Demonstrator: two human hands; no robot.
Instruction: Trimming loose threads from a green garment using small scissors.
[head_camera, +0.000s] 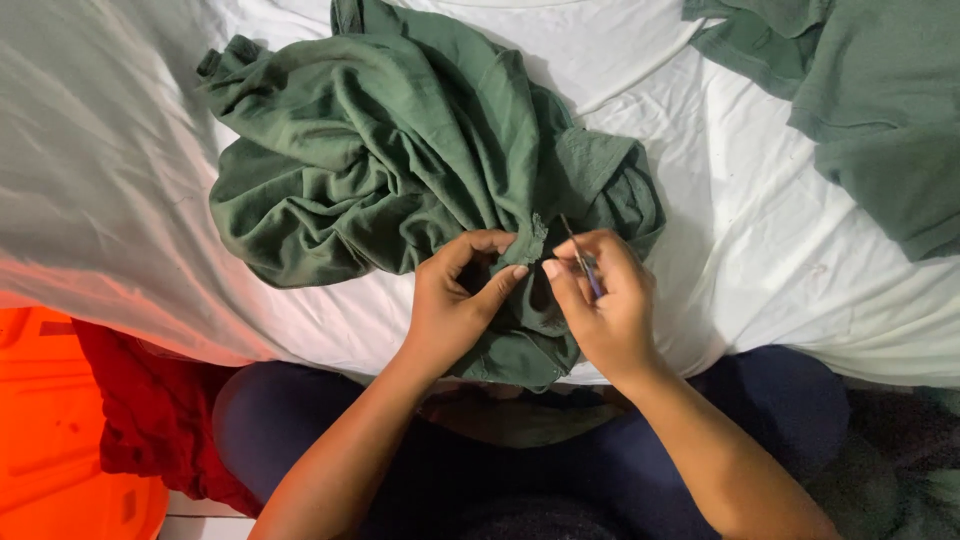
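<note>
A crumpled dark green garment (400, 150) lies on a white sheet (760, 240) in front of me. My left hand (455, 300) pinches a fold of the green fabric near its lower edge, thumb and fingers closed on the cloth. My right hand (605, 300) is right beside it, holding a thin metal tool (580, 258) with a bluish handle, its tip pointing up toward the pinched fold. The two hands almost touch at the fingertips. Whether the tip is in the cloth I cannot tell.
A second green garment (860, 90) lies at the top right on the sheet. Red cloth (150, 410) and an orange plastic object (50, 420) sit at the lower left. My legs in dark blue trousers (560, 470) are under the sheet's edge.
</note>
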